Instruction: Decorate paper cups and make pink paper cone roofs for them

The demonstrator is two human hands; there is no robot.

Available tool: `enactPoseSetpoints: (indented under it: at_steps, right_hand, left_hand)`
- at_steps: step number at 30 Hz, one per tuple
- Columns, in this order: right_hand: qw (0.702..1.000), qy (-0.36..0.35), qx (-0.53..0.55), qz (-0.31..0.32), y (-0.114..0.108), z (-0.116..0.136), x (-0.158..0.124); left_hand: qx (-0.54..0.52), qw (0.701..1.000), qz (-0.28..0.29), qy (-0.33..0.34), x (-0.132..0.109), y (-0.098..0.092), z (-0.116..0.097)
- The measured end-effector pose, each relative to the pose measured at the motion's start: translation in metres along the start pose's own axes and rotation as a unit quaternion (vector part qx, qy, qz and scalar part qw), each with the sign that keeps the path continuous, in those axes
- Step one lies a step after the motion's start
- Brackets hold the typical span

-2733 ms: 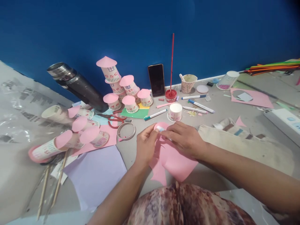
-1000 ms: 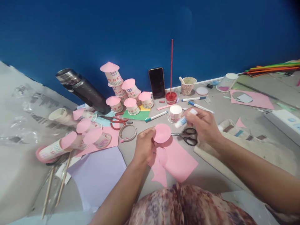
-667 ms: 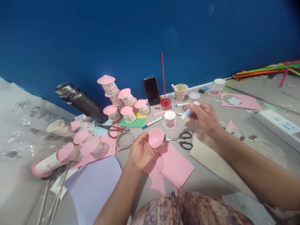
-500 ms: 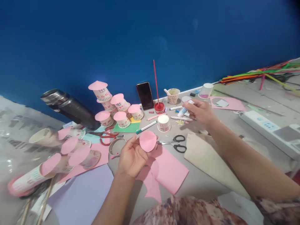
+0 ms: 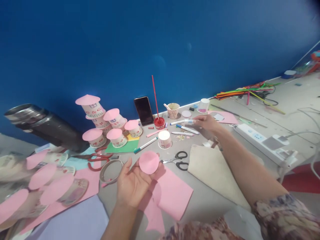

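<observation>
My left hand [image 5: 133, 185] is palm up, and a round pink paper disc [image 5: 149, 162] rests on its fingers. At the back of the table my right hand [image 5: 207, 123] has its fingertips closed on the end of a small white tube with a blue label [image 5: 190, 121], which looks like glue. The tube is low among several markers [image 5: 185, 129]. A paper cup with red drawings [image 5: 165, 140] stands upside down between the hands. Just right of my left hand lie black-handled scissors [image 5: 181, 160], beside cut pink paper [image 5: 175, 193].
Cups with pink paper roofs [image 5: 96, 113] are stacked at the left, with others lying in front. A dark flask [image 5: 50, 126], a tape roll [image 5: 111, 170] and red-handled scissors [image 5: 95, 163] are nearby. A phone [image 5: 143, 110] leans on the blue wall. A power strip [image 5: 262, 141] lies right.
My right hand has lowered the small tube toward the markers at the back. My left hand still holds the pink disc. The camera view has shifted to the right.
</observation>
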State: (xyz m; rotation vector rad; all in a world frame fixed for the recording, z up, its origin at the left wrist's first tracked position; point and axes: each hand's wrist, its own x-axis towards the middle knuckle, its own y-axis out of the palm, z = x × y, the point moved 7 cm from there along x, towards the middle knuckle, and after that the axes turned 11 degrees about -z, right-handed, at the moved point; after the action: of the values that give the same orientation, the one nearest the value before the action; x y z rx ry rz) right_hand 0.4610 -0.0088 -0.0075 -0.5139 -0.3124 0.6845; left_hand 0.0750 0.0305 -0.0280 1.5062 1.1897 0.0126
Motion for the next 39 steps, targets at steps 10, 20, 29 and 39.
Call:
enactPoseSetpoints:
  at_steps: [10,20,29,39]
  right_hand:
    - [0.975,-0.159,-0.149,-0.049,0.02,0.031,-0.023]
    - [0.946,-0.294,-0.105,0.087,0.078,0.073,-0.082]
    - [0.955,-0.281,-0.018,0.09,0.092,0.098,-0.089]
    - [0.941,-0.081,0.256,0.204,0.085,0.086,-0.092]
  left_hand:
    - [-0.03,0.992,0.121,-0.018,-0.006,0.009,0.005]
    - [-0.025,0.998,0.051,-0.012,-0.006,0.004,0.005]
    - [0.006,0.999,0.038,-0.014,-0.007,0.006,0.008]
    - [0.025,0.994,0.089,-0.057,-0.017,0.019,0.019]
